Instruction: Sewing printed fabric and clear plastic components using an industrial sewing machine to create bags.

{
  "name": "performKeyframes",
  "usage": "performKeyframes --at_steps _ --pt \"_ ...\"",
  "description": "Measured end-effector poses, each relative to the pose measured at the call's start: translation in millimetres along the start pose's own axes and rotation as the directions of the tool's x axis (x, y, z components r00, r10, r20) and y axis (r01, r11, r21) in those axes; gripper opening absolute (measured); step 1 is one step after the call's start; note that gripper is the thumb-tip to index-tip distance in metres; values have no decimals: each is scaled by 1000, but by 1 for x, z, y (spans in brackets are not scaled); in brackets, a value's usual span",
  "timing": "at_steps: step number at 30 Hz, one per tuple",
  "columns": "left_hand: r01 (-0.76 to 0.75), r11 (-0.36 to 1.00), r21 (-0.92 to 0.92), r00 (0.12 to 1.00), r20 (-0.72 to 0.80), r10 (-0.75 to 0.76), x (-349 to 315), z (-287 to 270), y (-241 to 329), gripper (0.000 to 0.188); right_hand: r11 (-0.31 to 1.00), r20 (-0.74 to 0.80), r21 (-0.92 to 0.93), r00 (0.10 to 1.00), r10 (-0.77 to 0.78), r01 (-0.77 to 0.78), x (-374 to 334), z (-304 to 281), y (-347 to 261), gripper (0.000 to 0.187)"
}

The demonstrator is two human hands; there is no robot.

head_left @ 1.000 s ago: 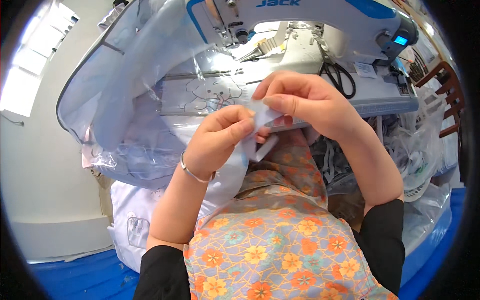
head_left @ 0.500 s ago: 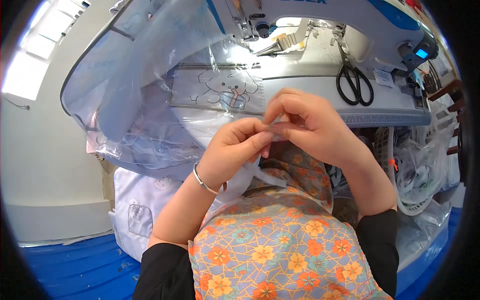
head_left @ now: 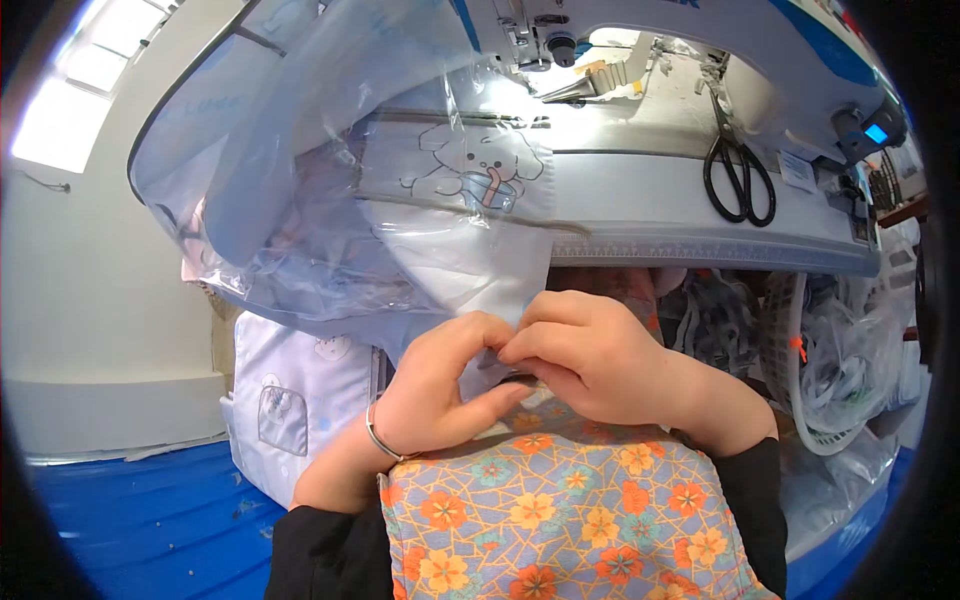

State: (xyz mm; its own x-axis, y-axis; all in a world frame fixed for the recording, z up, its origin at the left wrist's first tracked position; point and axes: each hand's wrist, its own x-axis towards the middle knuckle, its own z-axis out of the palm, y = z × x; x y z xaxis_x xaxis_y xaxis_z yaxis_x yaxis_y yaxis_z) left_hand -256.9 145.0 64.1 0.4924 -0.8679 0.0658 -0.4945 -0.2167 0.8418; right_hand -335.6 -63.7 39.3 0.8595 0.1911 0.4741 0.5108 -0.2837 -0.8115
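Grip can't be told, left hand (head_left: 425, 390) beside right hand (head_left: 595, 360), white cloth (head_left: 492, 268), white label (head_left: 798, 172) unreadable

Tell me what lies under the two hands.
The flowered apron shows beneath the left hand and right hand, and pale fabric runs down behind them. Whether they pinch it, and where it ends, cannot be seen: the hands cover that.

On the table (head_left: 640, 190), scissors (head_left: 733, 142) lie right of cloth (head_left: 490, 262).
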Motion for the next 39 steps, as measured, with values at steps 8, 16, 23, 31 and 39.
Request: performKeyframes --at_steps 8,16,23,31,39 --pt "63 987 -149 989 -126 -83 -5 13 -7 18 989 -55 37 988 142 -140 -5 -17 -6 25" --pt "-176 971 162 958 -197 207 14 33 -12 32 995 -100 -34 991 90 -94 -5 -18 -10 15" --pt "16 831 -556 993 -88 -79 11 44 -1 46 983 -207 -174 978 20 -57 3 -12 -11 11" --pt "-6 876 -482 990 -123 -61 -2 36 -17 30 990 -193 -39 973 124 -133 11 -1 -4 18" --pt "146 989 22 963 -233 -137 -44 -15 -16 19 973 -134 -170 982 135 -157 39 3 17 14"
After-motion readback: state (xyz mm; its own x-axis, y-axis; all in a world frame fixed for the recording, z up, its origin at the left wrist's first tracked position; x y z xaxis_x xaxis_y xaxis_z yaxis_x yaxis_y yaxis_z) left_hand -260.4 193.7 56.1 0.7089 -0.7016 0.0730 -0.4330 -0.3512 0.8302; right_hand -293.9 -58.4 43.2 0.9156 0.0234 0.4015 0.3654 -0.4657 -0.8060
